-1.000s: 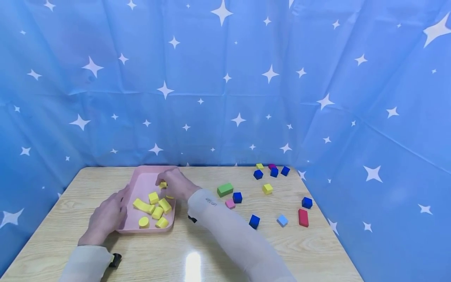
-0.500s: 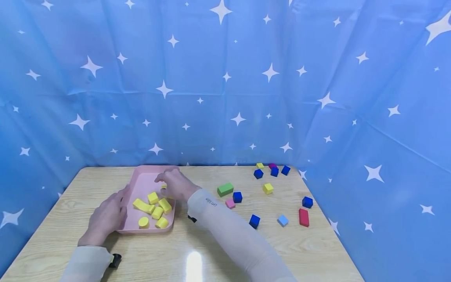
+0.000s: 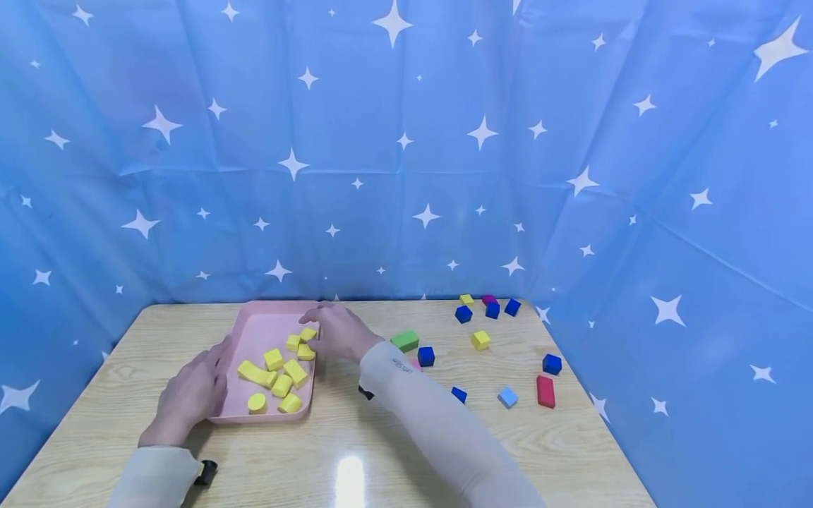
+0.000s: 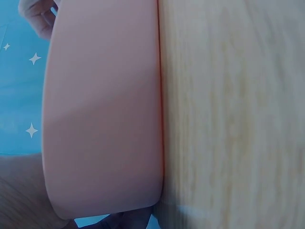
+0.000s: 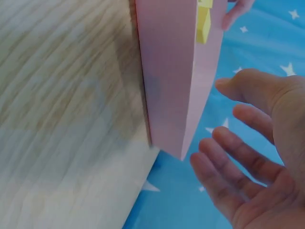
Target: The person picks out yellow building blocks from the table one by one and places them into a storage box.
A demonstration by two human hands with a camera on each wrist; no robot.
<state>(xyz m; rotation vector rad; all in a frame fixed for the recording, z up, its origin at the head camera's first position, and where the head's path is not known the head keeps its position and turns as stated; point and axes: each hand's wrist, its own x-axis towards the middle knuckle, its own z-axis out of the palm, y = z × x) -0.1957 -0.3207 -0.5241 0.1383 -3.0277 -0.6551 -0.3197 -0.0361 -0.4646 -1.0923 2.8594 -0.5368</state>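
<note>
A pink tray (image 3: 257, 416) stands at the table's left side, with several yellow blocks (image 3: 274, 359) lying inside it. My left hand (image 3: 190, 395) is at its left wall, the thumb over the rim and the fingers along the outside; in the left wrist view the tray's near wall (image 4: 102, 105) hides most of that hand. Over the tray's right rim is my right hand (image 3: 339, 330), close to a yellow block (image 3: 308, 334) at the back right. In the right wrist view its fingers (image 5: 238, 176) are loosely spread and hold nothing.
On the table's right half lie a green block (image 3: 404, 341), several blue cubes (image 3: 426, 356), a yellow cube (image 3: 480, 340), a light blue cube (image 3: 508, 397) and a red block (image 3: 545, 391). A blue curtain (image 3: 356, 141) hangs behind the table.
My right hand has let go of a yellow block in the tray's back right and drawn back to the right. The left hand has stayed at the tray's left wall.
</note>
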